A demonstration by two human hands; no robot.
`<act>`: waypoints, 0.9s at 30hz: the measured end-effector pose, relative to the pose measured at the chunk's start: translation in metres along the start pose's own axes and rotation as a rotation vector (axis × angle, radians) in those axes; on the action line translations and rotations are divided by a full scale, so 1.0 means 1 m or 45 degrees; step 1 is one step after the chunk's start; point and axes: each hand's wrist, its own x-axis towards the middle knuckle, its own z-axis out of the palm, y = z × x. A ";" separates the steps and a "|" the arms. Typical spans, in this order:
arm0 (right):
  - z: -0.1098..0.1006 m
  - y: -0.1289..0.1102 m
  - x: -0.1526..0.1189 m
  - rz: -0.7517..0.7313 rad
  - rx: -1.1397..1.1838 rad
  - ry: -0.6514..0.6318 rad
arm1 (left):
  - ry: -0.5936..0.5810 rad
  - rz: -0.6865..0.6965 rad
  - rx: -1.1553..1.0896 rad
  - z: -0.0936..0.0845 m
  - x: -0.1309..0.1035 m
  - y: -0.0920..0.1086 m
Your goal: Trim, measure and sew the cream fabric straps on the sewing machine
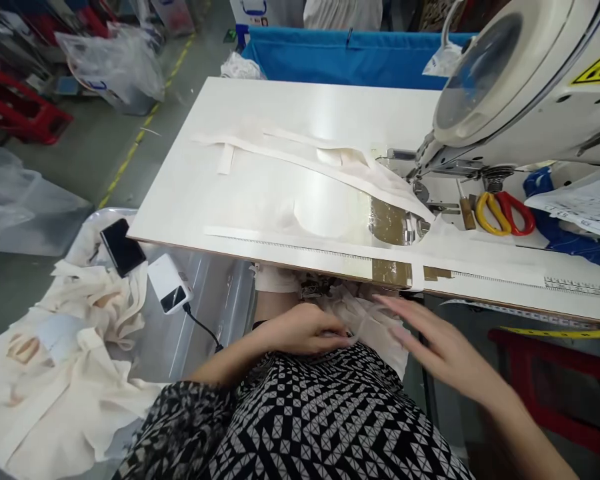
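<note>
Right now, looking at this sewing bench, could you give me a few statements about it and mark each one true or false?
1. Both hands are on the tabletop. False: the left hand and right hand are below the table edge, at pale fabric on the lap.
2. Scissors with yellow and red handles lie beside the sewing machine. True.
3. The dark phone lies on the tabletop. False: it rests on the bin to the left, near a white charger.
4. Pale fabric strips lie across the tabletop. True.
5. The right hand holds the scissors. False: it is spread open over the fabric on the lap.
</note>
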 end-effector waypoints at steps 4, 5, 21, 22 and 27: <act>0.002 -0.079 0.063 -0.160 0.312 -0.252 | 0.144 -0.006 0.077 -0.001 0.012 -0.006; -0.003 -0.087 0.072 -0.170 0.352 -0.275 | 0.183 -0.017 0.072 -0.006 0.008 -0.009; -0.019 -0.111 0.139 -0.138 0.464 -0.130 | 1.305 -0.017 0.468 -0.019 -0.001 -0.025; -0.020 -0.109 0.146 -0.121 0.435 -0.104 | 1.458 0.040 0.591 -0.018 0.000 -0.031; -0.022 -0.096 0.170 -0.032 0.323 -0.033 | 1.642 0.172 1.000 -0.013 0.008 -0.054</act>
